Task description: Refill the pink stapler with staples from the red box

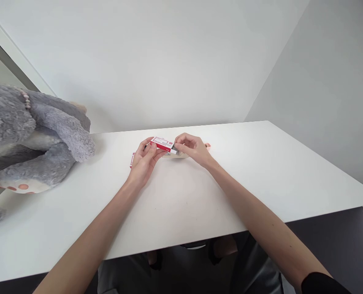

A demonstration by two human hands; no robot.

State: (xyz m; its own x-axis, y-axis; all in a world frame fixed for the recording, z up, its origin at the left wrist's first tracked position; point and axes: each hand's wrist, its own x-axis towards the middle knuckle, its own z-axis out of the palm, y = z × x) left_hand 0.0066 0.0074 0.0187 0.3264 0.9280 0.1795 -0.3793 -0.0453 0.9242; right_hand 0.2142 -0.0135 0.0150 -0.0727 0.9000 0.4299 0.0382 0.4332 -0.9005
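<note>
My left hand (144, 161) is closed around a small red-and-white cardboard box (162, 143), tilted a little above the table. The right end of this box is open, and a dark grey piece (175, 150) shows there. At that end the fingers and thumb of my right hand (193, 148) are pinched together; just what lies between them is hidden. Left of my left hand, part of a second red-and-white box (132, 159) shows on the table. A beige item (178, 155) lies under and behind my hands, mostly covered, its kind unclear.
A large grey plush toy (55, 134) sits on the left of the white table (175, 208), leaning in from that side. A white wall (169, 65) stands along the table's far edge. The table's front edge runs just before my legs.
</note>
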